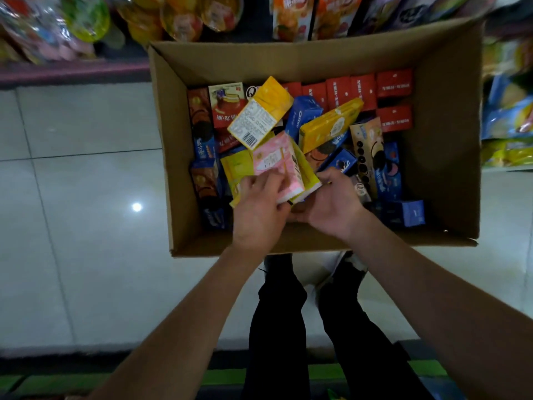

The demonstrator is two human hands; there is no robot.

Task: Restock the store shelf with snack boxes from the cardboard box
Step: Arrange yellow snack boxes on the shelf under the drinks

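We see the tiled floor w/ a big cardboard box on it, flaps open, right in front of the person's legs; store shelf at top edge, packed w/ bagged snacks, more bags at right; box is well filled w/ snack boxes: red ones in rows at far side, blue cookie boxes and yellow ones jumbled in the middle; so we judge the task early/mid, lots left to move; how much is already shelved we can't tell. Both hands are down in the box at the near side; left hand has fingers curled onto the face of a pink snack box; right hand curled round the edge of the same bundle, pink plus a yellow-sided box pressed beside it; bundle tilted up, prob. mid-lift, not yet out of the carton.
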